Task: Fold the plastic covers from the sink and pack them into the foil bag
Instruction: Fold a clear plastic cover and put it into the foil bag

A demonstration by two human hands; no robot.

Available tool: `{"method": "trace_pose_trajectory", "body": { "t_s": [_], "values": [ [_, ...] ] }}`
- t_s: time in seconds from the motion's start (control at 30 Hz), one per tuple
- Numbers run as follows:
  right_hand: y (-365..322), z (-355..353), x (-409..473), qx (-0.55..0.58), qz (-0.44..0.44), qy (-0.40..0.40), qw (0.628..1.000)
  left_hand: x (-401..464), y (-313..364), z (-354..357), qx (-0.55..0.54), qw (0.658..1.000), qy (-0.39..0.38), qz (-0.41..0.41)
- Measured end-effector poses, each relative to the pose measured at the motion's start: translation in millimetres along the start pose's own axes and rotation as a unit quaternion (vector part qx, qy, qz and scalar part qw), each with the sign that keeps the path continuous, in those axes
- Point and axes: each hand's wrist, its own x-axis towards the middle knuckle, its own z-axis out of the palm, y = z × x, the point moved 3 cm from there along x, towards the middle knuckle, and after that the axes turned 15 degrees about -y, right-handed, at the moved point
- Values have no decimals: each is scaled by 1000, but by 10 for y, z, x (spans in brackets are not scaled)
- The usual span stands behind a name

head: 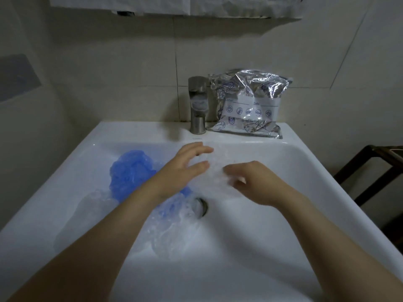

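both hands [185, 166] [253, 182] hold clear cover [214, 171] over sink [272, 225].

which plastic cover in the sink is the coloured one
The crumpled blue plastic cover at the back left of the white sink; the other covers are clear.

- The clear plastic cover [214, 171] between the hands is motion-blurred and see-through; its edges cannot be traced.
- The right hand [253, 182] has its fingertips smeared; whether they pinch the cover cannot be told.
- The left forearm hides part of the blue cover [130, 171] at its 4 o'clock side.
- The drain [201, 207] is half veiled by clear plastic at 9 o'clock.
- The foil bag [248, 103] print is too small to read.
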Motion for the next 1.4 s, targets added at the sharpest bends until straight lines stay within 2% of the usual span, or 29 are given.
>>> {"method": "trace_pose_trajectory", "body": {
  "t_s": [0.07,0.17,0.27,0.43,0.6,0.7,0.77,0.83,0.9,0.97,1.07,1.13,1.23,1.3,1.37,1.4],
  "values": [
    [-101,79,32,-109,-5,-49,993,2,43,70,92,996,-4,10],
    [-202,138,52,-134,-15,-73,988,-18,72,131,207,978,21,25],
    [-236,60,-14,-142,-34,-37,989,-35,86,105,249,968,27,6],
    [-234,31,-39,-204,-82,39,975,-45,-52,87,298,952,-55,-45],
    [-277,-15,-40,-187,-129,113,967,-48,-57,120,299,942,-128,-78],
    [-215,-70,-63,-188,-92,106,972,-36,-157,89,366,911,-138,-126],
    [-131,-140,-93,-187,-11,61,980,0,-250,-38,402,903,-78,-128],
    [18,-186,-110,-153,113,-8,982,5,-240,-206,362,929,35,-72],
    [170,-207,-120,-118,160,-22,980,-20,-210,-310,265,957,109,-50],
    [208,-215,-92,-45,101,47,993,-33,-144,-294,222,964,135,-53],
    [124,-184,-52,63,39,155,985,-15,-70,-199,206,963,168,-50],
    [130,-134,-13,80,69,180,978,-7,-81,-221,199,955,216,-48],
    [260,-82,-3,52,167,173,969,-30,-148,-319,236,935,258,-63],
    [353,-93,-28,38,206,165,964,-33,-258,-368,182,941,267,-95],
    [409,-83,-43,125,213,185,951,-34,-347,-386,73,951,269,-131],
    [412,-73,-52,229,204,199,931,-34,-365,-364,3,954,263,-142]
  ]
}}
